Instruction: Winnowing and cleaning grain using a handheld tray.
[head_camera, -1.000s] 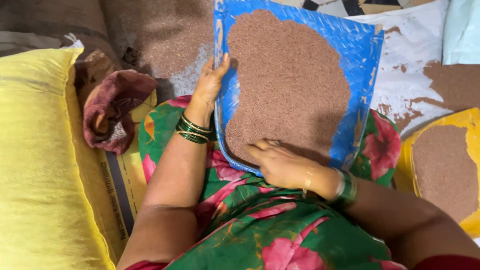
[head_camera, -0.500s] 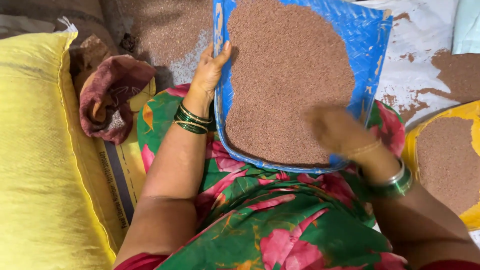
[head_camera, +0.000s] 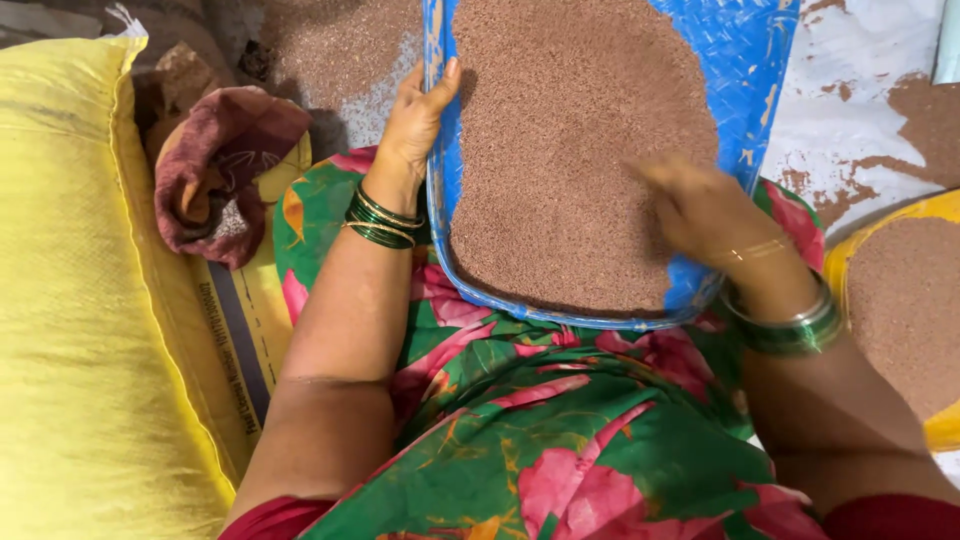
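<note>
A blue winnowing tray (head_camera: 762, 70) rests on my lap, filled with fine reddish-brown grain (head_camera: 570, 130). My left hand (head_camera: 415, 125) grips the tray's left rim, thumb over the edge. Over the grain near the tray's right side is my right hand (head_camera: 705, 210), blurred, fingers spread and touching the grain. Both wrists carry green bangles. My lap is covered by green cloth with pink flowers.
A large yellow sack (head_camera: 70, 300) lies at my left. A crumpled maroon cloth (head_camera: 225, 165) sits beside it. At the right, a yellow container (head_camera: 935, 430) holds more grain. Spilled grain lies on white sheeting (head_camera: 860, 130) behind the tray.
My right hand has moved from the tray's near edge up and right across the grain. The tray sits closer and larger in view. My left hand keeps its grip.
</note>
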